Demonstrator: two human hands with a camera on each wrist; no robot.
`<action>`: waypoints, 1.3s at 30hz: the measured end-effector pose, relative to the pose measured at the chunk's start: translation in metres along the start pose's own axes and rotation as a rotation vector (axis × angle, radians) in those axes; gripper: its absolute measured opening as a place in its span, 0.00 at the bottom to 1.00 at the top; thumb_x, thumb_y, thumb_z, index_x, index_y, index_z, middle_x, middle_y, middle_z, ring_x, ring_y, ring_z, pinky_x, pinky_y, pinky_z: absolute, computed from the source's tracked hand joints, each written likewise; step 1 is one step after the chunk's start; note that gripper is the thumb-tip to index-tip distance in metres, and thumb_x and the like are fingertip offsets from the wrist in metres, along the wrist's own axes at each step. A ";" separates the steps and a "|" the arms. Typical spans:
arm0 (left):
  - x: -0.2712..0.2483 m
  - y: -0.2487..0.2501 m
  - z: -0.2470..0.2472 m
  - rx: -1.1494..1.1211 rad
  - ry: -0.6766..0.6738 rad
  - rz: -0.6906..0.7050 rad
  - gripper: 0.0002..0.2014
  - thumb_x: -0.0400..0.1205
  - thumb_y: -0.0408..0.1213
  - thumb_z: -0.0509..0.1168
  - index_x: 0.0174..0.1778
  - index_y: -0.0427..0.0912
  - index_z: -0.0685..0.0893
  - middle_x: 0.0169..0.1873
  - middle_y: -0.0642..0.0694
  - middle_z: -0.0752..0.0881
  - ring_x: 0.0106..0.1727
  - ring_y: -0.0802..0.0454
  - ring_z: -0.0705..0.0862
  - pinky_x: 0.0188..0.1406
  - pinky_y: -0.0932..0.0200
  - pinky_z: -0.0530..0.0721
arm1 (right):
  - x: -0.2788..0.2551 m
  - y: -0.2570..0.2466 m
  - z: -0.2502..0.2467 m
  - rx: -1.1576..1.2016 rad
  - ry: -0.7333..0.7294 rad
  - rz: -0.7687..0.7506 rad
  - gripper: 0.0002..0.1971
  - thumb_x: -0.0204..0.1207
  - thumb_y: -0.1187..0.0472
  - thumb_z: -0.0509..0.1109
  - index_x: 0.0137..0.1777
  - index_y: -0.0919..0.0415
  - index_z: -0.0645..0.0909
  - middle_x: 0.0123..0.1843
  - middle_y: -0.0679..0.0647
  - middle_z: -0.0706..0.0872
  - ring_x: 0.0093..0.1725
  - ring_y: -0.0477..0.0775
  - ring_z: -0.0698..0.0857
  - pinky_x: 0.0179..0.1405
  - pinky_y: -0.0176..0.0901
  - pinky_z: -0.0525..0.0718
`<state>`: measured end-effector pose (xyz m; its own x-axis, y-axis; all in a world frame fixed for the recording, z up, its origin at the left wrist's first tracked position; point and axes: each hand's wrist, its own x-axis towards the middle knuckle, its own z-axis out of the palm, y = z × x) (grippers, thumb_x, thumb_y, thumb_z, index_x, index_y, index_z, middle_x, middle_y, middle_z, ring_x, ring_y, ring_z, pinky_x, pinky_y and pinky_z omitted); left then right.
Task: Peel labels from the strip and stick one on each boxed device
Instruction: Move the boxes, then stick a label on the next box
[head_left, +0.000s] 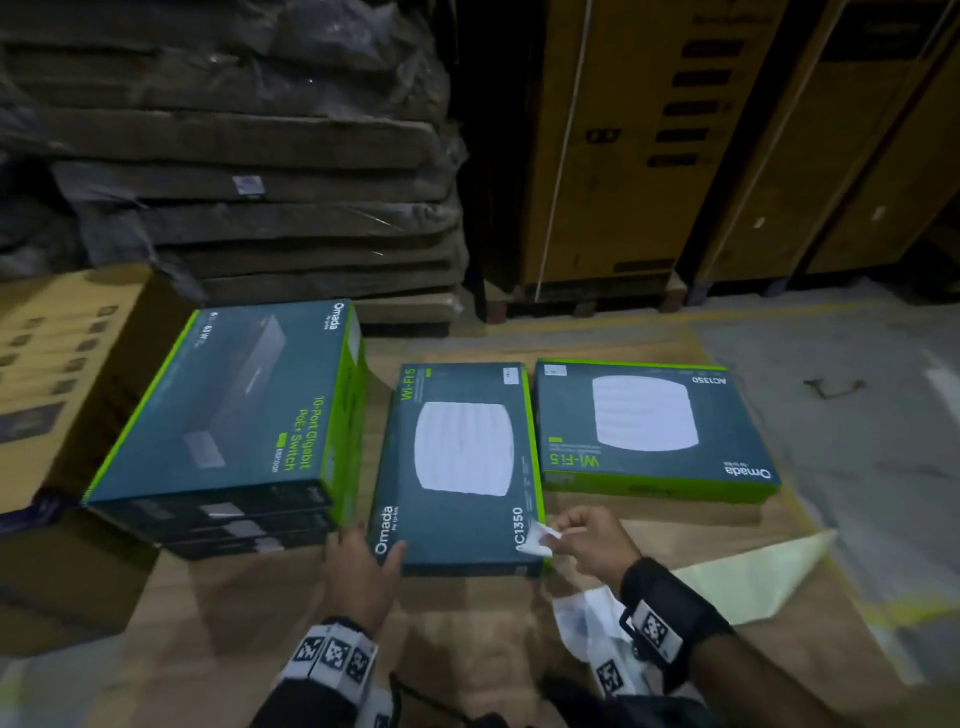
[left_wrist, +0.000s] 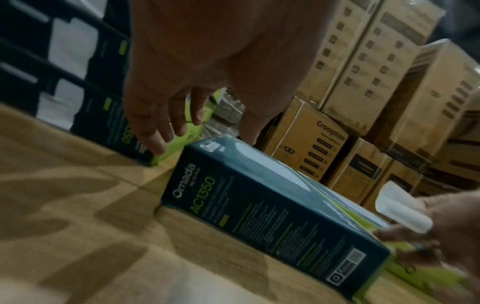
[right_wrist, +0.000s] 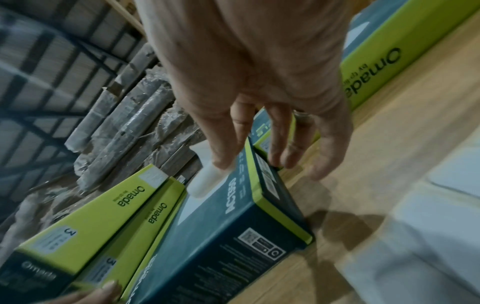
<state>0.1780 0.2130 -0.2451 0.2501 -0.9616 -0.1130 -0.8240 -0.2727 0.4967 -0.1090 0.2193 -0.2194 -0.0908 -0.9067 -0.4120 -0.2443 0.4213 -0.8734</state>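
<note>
Head view: the right hand (head_left: 589, 540) pinches a small white paper label (head_left: 537, 538) between thumb and forefinger, the other fingers loosely curled, holding it just over the near right corner of the middle dark-teal AC1350 carton with lime-green edges (head_left: 457, 467); whether the label already touches the carton cannot be told. From the right wrist the label (right_wrist: 207, 181) curls under the forefinger tip above that carton's top. Below the right wrist lies a white crumpled backing strip (head_left: 587, 623) on the brown cardboard sheet (head_left: 467, 623) that covers the floor. The left hand (head_left: 361, 571) lies with straight, spread fingers, its thumb against the carton's near left corner by the Omada lettering, gripping nothing. To the left stands a stack of longer teal-and-green switch cartons (head_left: 234, 410), its side just beside the middle carton. To the right, apart from it, lies a second teal AC1350 carton (head_left: 649, 431) with a small white sticker (head_left: 557, 370) at its far left corner. Behind stand tall brown corrugated boxes (head_left: 649, 130).
</note>
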 end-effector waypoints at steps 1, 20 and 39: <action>0.001 -0.002 0.003 -0.061 -0.046 -0.024 0.26 0.73 0.45 0.74 0.62 0.33 0.80 0.56 0.32 0.84 0.58 0.34 0.80 0.60 0.45 0.78 | -0.001 0.000 0.000 0.014 0.003 0.041 0.18 0.70 0.72 0.76 0.28 0.58 0.72 0.23 0.48 0.73 0.23 0.44 0.70 0.21 0.32 0.67; -0.022 0.031 -0.032 -0.640 -0.001 -0.018 0.21 0.72 0.41 0.76 0.56 0.49 0.74 0.48 0.59 0.83 0.50 0.64 0.85 0.56 0.54 0.80 | -0.036 -0.044 -0.021 0.297 0.006 0.065 0.09 0.78 0.65 0.70 0.41 0.55 0.74 0.42 0.53 0.77 0.44 0.50 0.75 0.41 0.48 0.81; -0.030 0.112 -0.150 -0.780 0.315 0.339 0.22 0.70 0.60 0.71 0.50 0.52 0.74 0.45 0.63 0.87 0.45 0.64 0.86 0.44 0.63 0.80 | -0.068 -0.174 -0.071 0.334 0.054 -0.253 0.06 0.78 0.65 0.67 0.52 0.67 0.79 0.48 0.54 0.87 0.49 0.50 0.82 0.49 0.58 0.87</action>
<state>0.1550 0.2156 -0.0570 0.2791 -0.9020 0.3294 -0.3291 0.2324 0.9153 -0.1287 0.2059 -0.0206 -0.1209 -0.9785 -0.1670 0.0598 0.1608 -0.9852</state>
